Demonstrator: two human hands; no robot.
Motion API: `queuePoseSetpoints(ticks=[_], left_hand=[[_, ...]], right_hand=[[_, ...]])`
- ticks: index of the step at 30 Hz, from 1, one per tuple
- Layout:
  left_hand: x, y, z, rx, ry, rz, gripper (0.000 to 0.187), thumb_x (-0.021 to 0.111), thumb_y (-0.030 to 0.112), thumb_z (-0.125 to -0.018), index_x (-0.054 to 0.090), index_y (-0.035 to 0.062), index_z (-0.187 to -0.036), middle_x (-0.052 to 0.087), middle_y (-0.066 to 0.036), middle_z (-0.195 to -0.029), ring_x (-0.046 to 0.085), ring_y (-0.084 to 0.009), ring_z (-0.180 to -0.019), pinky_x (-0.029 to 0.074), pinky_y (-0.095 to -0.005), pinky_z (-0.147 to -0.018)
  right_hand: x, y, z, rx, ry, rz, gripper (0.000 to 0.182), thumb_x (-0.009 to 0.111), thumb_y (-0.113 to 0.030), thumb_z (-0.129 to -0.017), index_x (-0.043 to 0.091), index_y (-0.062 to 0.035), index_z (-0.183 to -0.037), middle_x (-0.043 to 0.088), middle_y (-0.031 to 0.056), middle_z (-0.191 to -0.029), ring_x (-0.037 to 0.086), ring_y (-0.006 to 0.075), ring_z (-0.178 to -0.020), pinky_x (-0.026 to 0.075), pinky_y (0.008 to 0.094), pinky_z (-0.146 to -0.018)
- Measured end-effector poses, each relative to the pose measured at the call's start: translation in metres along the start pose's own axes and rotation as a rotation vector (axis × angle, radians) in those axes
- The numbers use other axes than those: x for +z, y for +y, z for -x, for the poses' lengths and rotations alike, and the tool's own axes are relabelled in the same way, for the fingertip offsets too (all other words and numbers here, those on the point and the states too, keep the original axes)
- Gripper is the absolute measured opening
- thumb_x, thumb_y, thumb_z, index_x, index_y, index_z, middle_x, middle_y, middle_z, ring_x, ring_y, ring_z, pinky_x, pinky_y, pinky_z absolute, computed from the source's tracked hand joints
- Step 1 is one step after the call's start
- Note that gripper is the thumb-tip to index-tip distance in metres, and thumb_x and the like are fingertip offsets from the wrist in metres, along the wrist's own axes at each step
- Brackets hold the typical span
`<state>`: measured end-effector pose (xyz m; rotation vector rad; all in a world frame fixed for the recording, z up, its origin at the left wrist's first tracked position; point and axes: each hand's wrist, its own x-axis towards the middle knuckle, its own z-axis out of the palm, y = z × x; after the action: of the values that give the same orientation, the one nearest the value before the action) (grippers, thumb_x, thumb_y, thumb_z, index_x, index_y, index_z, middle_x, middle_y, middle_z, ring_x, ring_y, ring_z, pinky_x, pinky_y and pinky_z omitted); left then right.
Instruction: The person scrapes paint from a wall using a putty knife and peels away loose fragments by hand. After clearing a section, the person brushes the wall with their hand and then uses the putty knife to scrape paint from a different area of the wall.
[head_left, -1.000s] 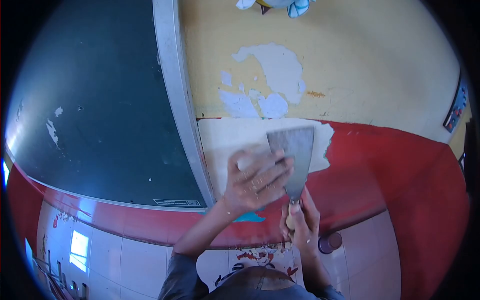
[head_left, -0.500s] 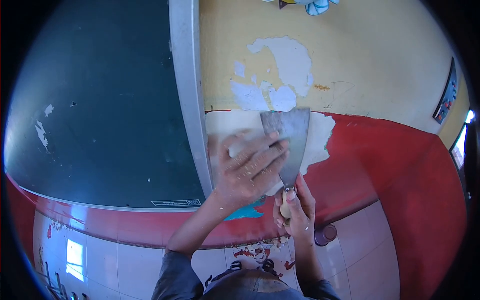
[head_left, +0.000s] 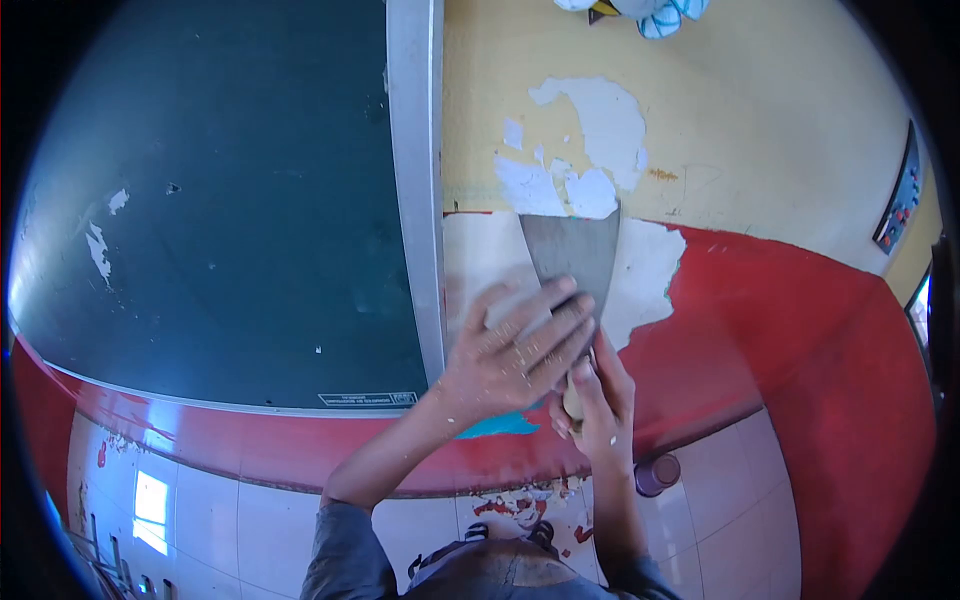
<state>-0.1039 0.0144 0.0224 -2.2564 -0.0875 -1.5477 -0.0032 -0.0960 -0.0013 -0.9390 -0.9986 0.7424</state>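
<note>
A wide putty knife [head_left: 572, 250] points upward against the wall, its grey blade edge at the line between the bare white patch and the yellow paint. My right hand [head_left: 602, 405] is wrapped round its pale handle from below. Spread out over the lower blade are the fingers of my left hand [head_left: 515, 350], slightly blurred, with pale flecks on the back of the hand. Bare white plaster [head_left: 645, 275] shows on both sides of the blade, ringed by red paint [head_left: 760, 320].
On the left hangs a dark green board [head_left: 220, 220] with a metal frame [head_left: 418, 180]. More peeled patches [head_left: 615, 120] mark the yellow wall above. Paint chips [head_left: 525, 505] lie on the tiled floor by my feet, and a brown cup-like container [head_left: 657, 474] stands at right.
The view has shifted, so the wall and board appear farther right. My left hand has slid a little down the blade. My right hand keeps its hold on the handle.
</note>
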Motion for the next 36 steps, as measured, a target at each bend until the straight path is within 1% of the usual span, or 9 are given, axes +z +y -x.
queuePoseSetpoints(ticks=[13, 17, 21, 25, 26, 29, 32, 35, 36], left_hand=[[-0.007, -0.002, 0.001, 0.037, 0.011, -0.037, 0.019, 0.064, 0.024, -0.077, 0.069, 0.0194, -0.095, 0.066, 0.004, -0.109, 0.061, -0.0143, -0.105, 0.034, -0.0439, -0.094], [0.001, 0.0, 0.016, 0.068, -0.037, 0.006, 0.018, 0.065, 0.023, -0.077, 0.069, 0.0205, -0.095, 0.066, 0.005, -0.11, 0.059, -0.0138, -0.107, 0.034, -0.0438, -0.096], [-0.019, -0.009, -0.005, -0.035, -0.022, -0.032, 0.021, 0.064, 0.024, -0.077, 0.07, 0.0196, -0.096, 0.066, 0.004, -0.11, 0.059, -0.0146, -0.108, 0.034, -0.0438, -0.097], [-0.03, -0.012, -0.006, 0.043, -0.154, 0.0, 0.024, 0.065, 0.021, -0.073, 0.07, 0.0181, -0.096, 0.065, 0.005, -0.111, 0.059, -0.0169, -0.107, 0.034, -0.0442, -0.097], [-0.032, -0.012, -0.006, 0.024, -0.207, 0.04, 0.025, 0.066, 0.014, -0.072, 0.07, 0.0178, -0.096, 0.065, 0.006, -0.11, 0.059, -0.0161, -0.107, 0.036, -0.0435, -0.096], [-0.033, -0.018, -0.001, -0.009, -0.143, 0.04, 0.027, 0.067, 0.011, -0.07, 0.07, 0.0171, -0.096, 0.065, 0.004, -0.109, 0.058, -0.0194, -0.105, 0.037, -0.0427, -0.094], [-0.023, -0.022, -0.015, -0.076, 0.089, -0.114, 0.029, 0.069, 0.011, -0.07, 0.069, 0.0178, -0.098, 0.062, 0.001, -0.113, 0.055, -0.0235, -0.106, 0.037, -0.0426, -0.093], [-0.007, -0.026, -0.052, -0.134, 0.224, -0.224, 0.028, 0.071, 0.016, -0.071, 0.069, 0.0169, -0.099, 0.059, -0.001, -0.116, 0.051, -0.0257, -0.107, 0.036, -0.0426, -0.092], [-0.004, -0.028, -0.061, -0.124, 0.18, -0.244, 0.027, 0.071, 0.016, -0.072, 0.069, 0.0164, -0.099, 0.058, 0.0, -0.116, 0.05, -0.0254, -0.108, 0.036, -0.0424, -0.091]], right_hand=[[0.001, 0.006, 0.003, -0.1, -0.036, 0.029, 0.047, 0.041, -0.016, -0.099, 0.028, -0.0037, -0.143, 0.048, 0.0012, -0.072, 0.039, 0.0041, -0.048, 0.033, 0.0178, -0.042], [-0.006, 0.015, 0.009, -0.043, -0.058, -0.006, 0.047, 0.04, -0.013, -0.099, 0.027, -0.0042, -0.144, 0.048, 0.0011, -0.073, 0.039, 0.004, -0.049, 0.034, 0.018, -0.043], [0.017, 0.005, -0.007, -0.091, -0.065, -0.057, 0.049, 0.04, -0.012, -0.099, 0.025, -0.0039, -0.145, 0.047, 0.0012, -0.074, 0.039, 0.0039, -0.05, 0.034, 0.0183, -0.043], [0.014, 0.016, 0.006, -0.049, -0.079, -0.045, 0.049, 0.042, -0.012, -0.098, 0.027, -0.0025, -0.143, 0.046, -0.0003, -0.072, 0.038, 0.0036, -0.05, 0.034, 0.0181, -0.044], [0.004, 0.027, 0.013, -0.014, -0.098, -0.025, 0.048, 0.042, -0.011, -0.098, 0.028, -0.0023, -0.143, 0.046, -0.0008, -0.071, 0.038, 0.0034, -0.05, 0.034, 0.0179, -0.045], [-0.025, 0.064, 0.04, 0.129, -0.109, 0.022, 0.046, 0.044, -0.009, -0.096, 0.034, -0.0014, -0.14, 0.045, -0.0024, -0.068, 0.038, 0.0027, -0.051, 0.034, 0.0173, -0.045], [-0.045, 0.099, 0.066, 0.083, -0.055, 0.099, 0.044, 0.045, -0.006, -0.095, 0.037, -0.0007, -0.138, 0.045, -0.0023, -0.069, 0.039, 0.0023, -0.052, 0.034, 0.0172, -0.045], [-0.052, 0.101, 0.075, 0.109, -0.021, 0.103, 0.043, 0.046, -0.005, -0.094, 0.04, -0.0004, -0.137, 0.046, -0.002, -0.07, 0.041, 0.0024, -0.051, 0.034, 0.0174, -0.044], [-0.054, 0.102, 0.078, 0.114, 0.001, 0.092, 0.043, 0.046, -0.005, -0.095, 0.04, -0.0005, -0.137, 0.046, -0.0018, -0.071, 0.041, 0.0025, -0.051, 0.034, 0.0175, -0.044]])
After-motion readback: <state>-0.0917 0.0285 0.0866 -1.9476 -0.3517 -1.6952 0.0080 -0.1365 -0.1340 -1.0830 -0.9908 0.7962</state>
